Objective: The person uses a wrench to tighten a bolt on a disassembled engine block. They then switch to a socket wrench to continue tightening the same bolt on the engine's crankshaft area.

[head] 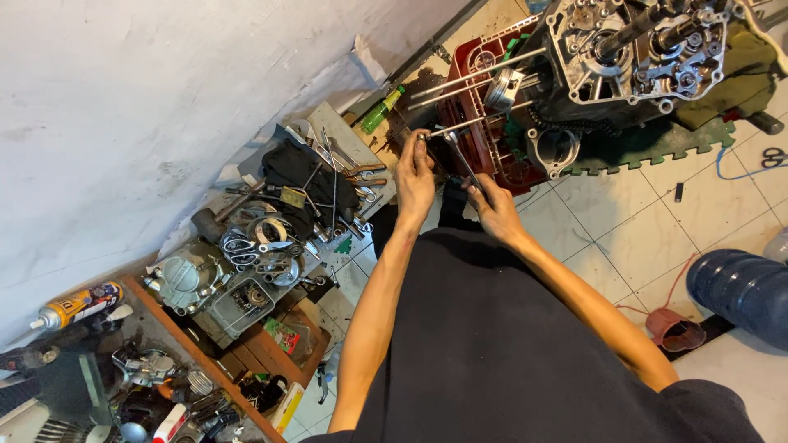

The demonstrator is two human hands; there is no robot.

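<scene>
Just beyond both sets of fingertips, a long engine stud [480, 121] runs away toward the engine case [632, 57], and the left hand [414, 176] pinches its near end while the right hand [492, 205] grips a slim metal tool [461, 160] angled up to it. Left of the fingers stand a green bottle [381, 111] and, well apart, a yellow-orange spray can [78, 303].

Both bare arms reach forward, and the left hand [415, 174] and right hand [495, 210] sit close together with fingers curled shut.
</scene>
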